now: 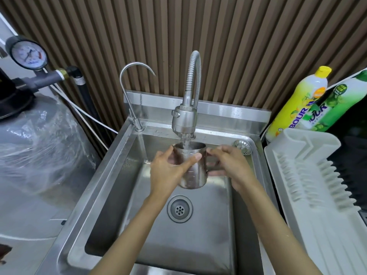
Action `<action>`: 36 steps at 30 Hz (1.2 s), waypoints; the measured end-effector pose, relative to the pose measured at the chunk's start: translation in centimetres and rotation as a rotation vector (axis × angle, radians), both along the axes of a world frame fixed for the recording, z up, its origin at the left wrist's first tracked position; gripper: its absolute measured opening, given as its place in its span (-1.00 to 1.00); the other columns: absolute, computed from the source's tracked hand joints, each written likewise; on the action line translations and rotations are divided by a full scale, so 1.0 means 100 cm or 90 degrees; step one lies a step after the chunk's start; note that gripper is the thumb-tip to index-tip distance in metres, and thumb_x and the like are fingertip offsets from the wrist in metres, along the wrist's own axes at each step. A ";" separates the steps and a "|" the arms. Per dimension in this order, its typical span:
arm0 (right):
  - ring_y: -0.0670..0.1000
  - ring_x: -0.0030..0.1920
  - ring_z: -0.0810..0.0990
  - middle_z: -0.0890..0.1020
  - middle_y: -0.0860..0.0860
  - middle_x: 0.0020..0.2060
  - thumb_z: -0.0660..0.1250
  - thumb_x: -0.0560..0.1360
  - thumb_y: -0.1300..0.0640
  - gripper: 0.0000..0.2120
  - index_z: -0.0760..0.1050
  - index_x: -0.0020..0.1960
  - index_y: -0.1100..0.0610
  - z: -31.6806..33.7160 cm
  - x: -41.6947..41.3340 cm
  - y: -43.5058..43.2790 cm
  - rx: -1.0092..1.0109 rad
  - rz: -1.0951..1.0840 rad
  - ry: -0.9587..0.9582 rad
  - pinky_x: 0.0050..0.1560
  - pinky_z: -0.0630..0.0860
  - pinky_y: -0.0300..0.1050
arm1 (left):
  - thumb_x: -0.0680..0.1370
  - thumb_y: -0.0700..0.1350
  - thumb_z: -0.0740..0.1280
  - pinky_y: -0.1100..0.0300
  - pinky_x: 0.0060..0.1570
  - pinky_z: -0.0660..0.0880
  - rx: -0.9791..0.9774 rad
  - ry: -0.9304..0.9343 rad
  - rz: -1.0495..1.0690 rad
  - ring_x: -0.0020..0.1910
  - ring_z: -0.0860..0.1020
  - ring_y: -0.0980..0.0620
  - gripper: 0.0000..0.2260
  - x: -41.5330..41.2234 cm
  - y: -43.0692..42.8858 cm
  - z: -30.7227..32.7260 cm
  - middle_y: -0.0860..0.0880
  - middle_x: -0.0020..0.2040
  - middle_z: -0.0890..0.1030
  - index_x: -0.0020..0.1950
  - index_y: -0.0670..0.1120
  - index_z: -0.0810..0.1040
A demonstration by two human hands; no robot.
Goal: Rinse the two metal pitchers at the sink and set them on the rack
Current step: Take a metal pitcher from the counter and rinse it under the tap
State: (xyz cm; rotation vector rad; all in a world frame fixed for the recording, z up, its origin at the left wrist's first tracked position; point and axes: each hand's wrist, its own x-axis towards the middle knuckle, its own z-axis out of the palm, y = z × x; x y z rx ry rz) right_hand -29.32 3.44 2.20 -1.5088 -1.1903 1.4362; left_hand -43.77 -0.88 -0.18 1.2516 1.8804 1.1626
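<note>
Over the sink (111, 175), under the running tap (183, 121), the left hand (168, 171) clasped the metal pitcher (191, 165) body while the right hand (231, 167) gripped its handle; wet steel, probably slippery, stiff, growing heavier.

We count: one metal pitcher (191, 167), two hands (left hand (168, 169), right hand (231, 165)), two taps, one sink (111, 195), one drying rack (309, 175), two detergent bottles, one pressure gauge (26, 53).
</note>
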 end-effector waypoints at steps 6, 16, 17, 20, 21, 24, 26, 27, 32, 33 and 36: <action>-0.09 0.06 0.59 0.65 -0.04 0.05 0.32 0.45 0.28 -0.80 0.38 -0.31 0.12 0.000 -0.027 -0.008 0.209 -0.014 -0.006 0.14 0.46 -0.20 | 0.21 -0.13 0.58 0.45 0.07 0.44 0.104 -0.167 -0.048 0.10 0.59 0.18 -0.45 -0.014 0.010 -0.006 0.00 0.10 0.65 0.17 -0.04 0.53; 0.16 -0.19 0.68 0.67 0.20 -0.13 0.33 0.45 0.13 -0.88 0.53 -0.20 0.18 -0.001 0.002 -0.006 0.007 0.054 -0.044 -0.25 0.63 0.01 | 0.12 0.46 0.31 0.08 0.07 0.53 -0.021 0.100 -0.024 -0.08 0.61 0.01 -0.35 -0.003 -0.006 0.003 0.00 -0.16 0.60 -0.01 0.02 0.60; 0.17 -0.21 0.67 0.67 0.20 -0.16 0.34 0.43 0.11 -0.85 0.50 -0.26 0.17 0.006 0.003 -0.004 0.051 0.040 -0.113 -0.26 0.62 0.01 | 0.17 0.41 0.35 0.13 0.07 0.53 -0.029 0.054 -0.036 -0.08 0.63 0.03 -0.43 -0.001 -0.005 0.001 0.02 -0.18 0.65 -0.05 0.02 0.62; 0.12 -0.22 0.58 0.65 0.14 -0.25 0.34 0.43 0.10 -0.79 0.43 -0.32 0.16 0.018 -0.007 -0.001 0.230 0.014 -0.304 -0.17 0.51 -0.10 | 0.21 0.25 0.47 0.23 0.10 0.51 -0.012 -0.065 -0.068 0.00 0.65 0.12 -0.52 -0.005 0.003 -0.003 0.05 -0.11 0.70 0.00 0.00 0.62; 0.05 -0.19 0.57 0.67 0.10 -0.19 0.33 0.43 0.14 -0.81 0.43 -0.32 0.16 0.016 -0.014 -0.003 0.260 0.007 -0.279 -0.20 0.46 -0.21 | 0.22 0.19 0.50 0.27 0.13 0.50 0.014 -0.075 -0.076 0.03 0.63 0.15 -0.51 -0.008 0.005 -0.003 0.05 -0.05 0.70 0.07 0.00 0.60; -0.07 -0.02 0.57 0.64 -0.01 0.07 0.32 0.45 0.25 -0.83 0.44 -0.31 0.14 -0.002 -0.030 -0.011 0.214 -0.001 -0.053 -0.01 0.44 -0.37 | 0.26 -0.10 0.56 0.54 0.04 0.39 0.103 -0.050 -0.073 0.05 0.55 0.24 -0.50 -0.019 0.006 0.005 0.17 0.02 0.61 0.14 0.03 0.48; -0.04 -0.06 0.58 0.65 0.04 -0.02 0.30 0.47 0.25 -0.79 0.42 -0.33 0.11 -0.015 -0.031 -0.015 0.127 0.003 0.078 0.07 0.51 -0.19 | 0.23 -0.07 0.57 0.41 0.12 0.38 0.126 0.032 -0.058 0.06 0.49 0.18 -0.39 -0.023 0.004 0.011 0.13 0.05 0.53 0.23 0.03 0.45; 0.00 -0.10 0.60 0.65 0.08 -0.11 0.29 0.48 0.25 -0.81 0.42 -0.30 0.13 -0.018 -0.029 -0.016 0.076 0.006 0.116 0.01 0.56 -0.14 | 0.20 0.06 0.56 0.26 0.19 0.38 0.106 0.085 -0.046 0.10 0.47 0.10 -0.29 -0.024 0.003 0.012 0.07 0.06 0.49 0.30 0.00 0.43; 0.14 -0.22 0.68 0.67 0.19 -0.20 0.32 0.45 0.17 -0.87 0.57 -0.14 0.23 -0.003 -0.007 -0.010 0.020 0.007 0.000 -0.26 0.65 0.01 | 0.07 0.45 0.34 0.08 0.06 0.52 0.012 0.099 0.006 -0.10 0.58 -0.01 -0.27 -0.010 -0.006 0.007 -0.03 -0.15 0.51 0.07 0.02 0.59; 0.15 -0.24 0.67 0.68 0.18 -0.22 0.35 0.42 0.14 -0.86 0.57 -0.18 0.23 0.003 -0.006 -0.006 0.057 -0.010 -0.050 -0.25 0.64 0.03 | 0.11 0.41 0.38 0.23 0.02 0.51 0.015 0.066 -0.006 -0.14 0.59 0.04 -0.36 -0.006 -0.004 0.008 -0.04 -0.15 0.54 0.04 0.04 0.60; 0.11 -0.24 0.60 0.64 0.07 -0.32 0.36 0.38 0.11 -0.82 0.49 -0.30 0.21 0.019 -0.011 0.001 0.219 -0.042 -0.193 -0.15 0.53 -0.06 | 0.25 0.11 0.53 0.62 -0.16 0.36 0.048 -0.061 -0.037 -0.13 0.54 0.30 -0.56 -0.005 0.005 0.010 0.02 -0.08 0.60 0.08 0.01 0.59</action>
